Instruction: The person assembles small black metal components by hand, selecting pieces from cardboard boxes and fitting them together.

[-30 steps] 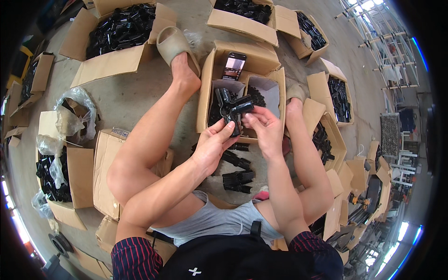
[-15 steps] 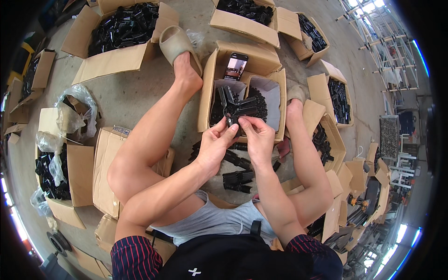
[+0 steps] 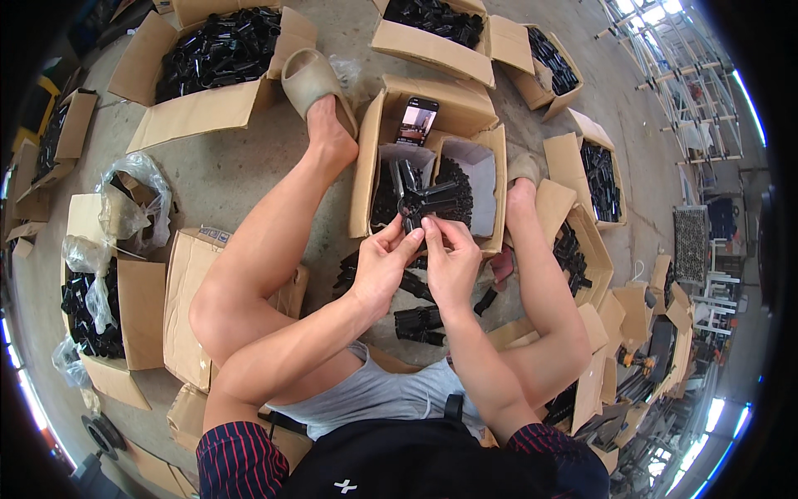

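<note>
Both hands meet at a glossy black part with several tube-like arms, held over the near side of an open cardboard box. My left hand is closed around its lower end, thumb and fingers pinching it. My right hand has its thumb and fingertips pressed together at the same end; whether a small piece is between them is hidden. Small black pieces fill the box's paper-lined compartments, partly covered by the held part. More black tubular parts lie on the floor below my hands.
A phone leans upright inside the box. Cardboard boxes of black parts stand around my legs, including others at the far side, right and left. Metal racks stand at the far right.
My right hand has shifted slightly left, its fingers closer to my left thumb. The black part stays in nearly the same place between my hands.
</note>
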A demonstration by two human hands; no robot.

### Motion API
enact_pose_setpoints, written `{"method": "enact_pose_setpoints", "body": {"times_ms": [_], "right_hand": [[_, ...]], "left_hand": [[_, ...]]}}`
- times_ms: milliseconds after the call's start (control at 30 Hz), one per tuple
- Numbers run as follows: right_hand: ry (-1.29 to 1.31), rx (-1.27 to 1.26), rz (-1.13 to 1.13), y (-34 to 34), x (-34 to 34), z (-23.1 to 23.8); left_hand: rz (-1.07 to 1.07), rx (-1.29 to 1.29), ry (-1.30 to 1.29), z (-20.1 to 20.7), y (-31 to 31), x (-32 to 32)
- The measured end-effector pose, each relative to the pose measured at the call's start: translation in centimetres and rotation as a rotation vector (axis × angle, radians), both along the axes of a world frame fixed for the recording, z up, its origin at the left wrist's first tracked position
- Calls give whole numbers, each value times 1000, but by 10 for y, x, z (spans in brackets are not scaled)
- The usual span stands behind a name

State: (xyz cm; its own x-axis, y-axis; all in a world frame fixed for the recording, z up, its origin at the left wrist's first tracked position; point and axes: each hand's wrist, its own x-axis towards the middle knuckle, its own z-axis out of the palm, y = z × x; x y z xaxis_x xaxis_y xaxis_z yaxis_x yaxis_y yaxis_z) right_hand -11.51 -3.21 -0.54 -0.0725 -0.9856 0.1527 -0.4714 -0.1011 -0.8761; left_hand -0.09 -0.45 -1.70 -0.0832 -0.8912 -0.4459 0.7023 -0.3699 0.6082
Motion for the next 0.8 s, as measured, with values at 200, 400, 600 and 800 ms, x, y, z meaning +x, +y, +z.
{"method": "enact_pose_setpoints", "body": {"times_ms": [200, 400, 600, 800], "right_hand": [[152, 138, 93, -5, -15, 3], [28, 138, 27, -5, -14, -4], [-63, 258, 13, -3, -20, -10], [-266, 266, -27, -1, -16, -11]], "left_hand": [[-20, 40, -66, -7, 3, -2], [-11, 16, -88, -7, 3, -6], [-12, 12, -106, -8, 3, -6], [8, -1, -92, -7, 3, -9]]}}
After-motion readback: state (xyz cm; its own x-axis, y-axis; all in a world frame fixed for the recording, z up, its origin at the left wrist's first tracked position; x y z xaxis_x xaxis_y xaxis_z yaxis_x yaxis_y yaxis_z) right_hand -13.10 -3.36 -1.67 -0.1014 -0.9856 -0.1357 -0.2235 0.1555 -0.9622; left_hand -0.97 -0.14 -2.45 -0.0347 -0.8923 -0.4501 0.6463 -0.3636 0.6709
